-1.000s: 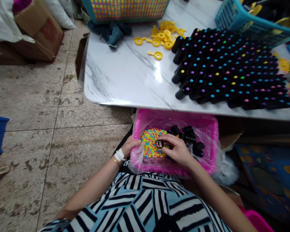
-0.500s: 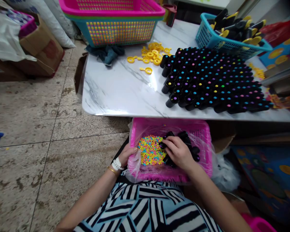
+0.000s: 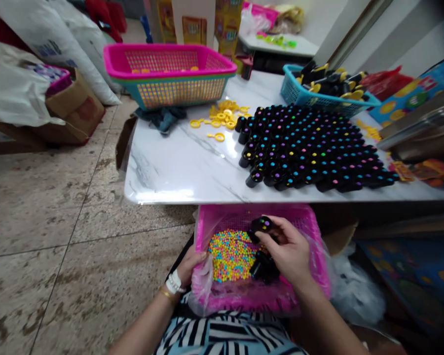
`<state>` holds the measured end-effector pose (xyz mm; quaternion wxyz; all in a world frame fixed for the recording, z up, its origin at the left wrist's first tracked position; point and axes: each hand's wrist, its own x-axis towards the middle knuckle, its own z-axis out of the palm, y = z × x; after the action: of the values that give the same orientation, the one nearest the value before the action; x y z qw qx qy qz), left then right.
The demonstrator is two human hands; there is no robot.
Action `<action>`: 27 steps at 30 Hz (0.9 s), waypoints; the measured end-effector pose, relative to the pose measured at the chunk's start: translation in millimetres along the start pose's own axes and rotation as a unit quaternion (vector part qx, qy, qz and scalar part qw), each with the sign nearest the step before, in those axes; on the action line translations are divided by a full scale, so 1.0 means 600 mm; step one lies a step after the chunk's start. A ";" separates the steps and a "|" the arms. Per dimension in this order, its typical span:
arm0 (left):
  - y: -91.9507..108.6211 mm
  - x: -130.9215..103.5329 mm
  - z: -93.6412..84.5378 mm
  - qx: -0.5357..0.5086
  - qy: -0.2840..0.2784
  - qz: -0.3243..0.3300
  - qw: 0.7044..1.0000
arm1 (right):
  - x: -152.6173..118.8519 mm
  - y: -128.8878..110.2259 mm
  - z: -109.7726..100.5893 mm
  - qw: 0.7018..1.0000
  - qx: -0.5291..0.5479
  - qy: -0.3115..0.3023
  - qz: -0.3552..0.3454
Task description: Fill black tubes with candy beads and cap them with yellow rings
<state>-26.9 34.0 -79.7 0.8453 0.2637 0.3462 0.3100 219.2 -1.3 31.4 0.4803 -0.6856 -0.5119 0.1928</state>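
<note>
2 hands in view, both in use. Left hand (image 3: 191,265): nearly closed, thumb on top, pinching the left rim of 1 pink lap basket (image 3: 307,217) and its clear plastic liner. Right hand (image 3: 290,249): half curled, thumb and fingers pinching 1 black cup (image 3: 265,224) above the basket. A few beads show at the cup's end, at least 1 purple; exact count too small to read.

Lap basket: 1 heap of small multicolour beads (image 3: 229,256) on the left, hundreds by the look, not countable. Several loose black pieces (image 3: 262,266) right of the heap, overlapping, can't get a number.

1 marble-pattern table (image 3: 170,167) just beyond the lap basket. On it: 1 block of black cylinders (image 3: 311,148) packed in rows, too many to count cleanly, 1 coloured dot on top of most. Left of that, 1 pile of yellow ring pieces (image 3: 225,113), plus 1 single yellow ring (image 3: 217,137) lying apart, nearer the front edge.

Back left: pink basket (image 3: 170,69) nested in a teal basket (image 3: 181,91), 1 dark cloth (image 3: 163,120) at its foot. Behind the block: 1 blue basket (image 3: 299,93) of black-and-yellow pieces.
</note>
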 end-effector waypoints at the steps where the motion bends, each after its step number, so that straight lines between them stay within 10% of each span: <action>1: 0.002 -0.001 0.001 0.003 0.005 0.001 1.000 | 0.015 -0.009 -0.001 0.998 -0.026 0.046 -0.014; 5: 0.009 -0.004 0.006 0.012 0.007 0.009 1.000 | 0.080 -0.036 0.003 0.976 -0.137 0.144 -0.089; 13: 0.011 -0.002 0.005 0.019 0.008 0.015 1.000 | 0.113 -0.049 0.020 0.953 -0.225 0.133 -0.155; 19: 0.006 0.003 0.003 0.017 0.005 0.019 1.000 | 0.027 0.000 -0.026 0.953 -0.254 -0.075 -0.146; 27: -0.009 0.011 0.000 0.016 -0.019 0.037 0.999 | -0.032 0.082 0.012 0.827 -0.477 -0.282 -0.090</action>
<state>-21.5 35.0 -85.8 0.8354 0.2953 0.3251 0.3306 231.1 -15.7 -18.4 -0.0568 -0.6959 -0.7129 0.0651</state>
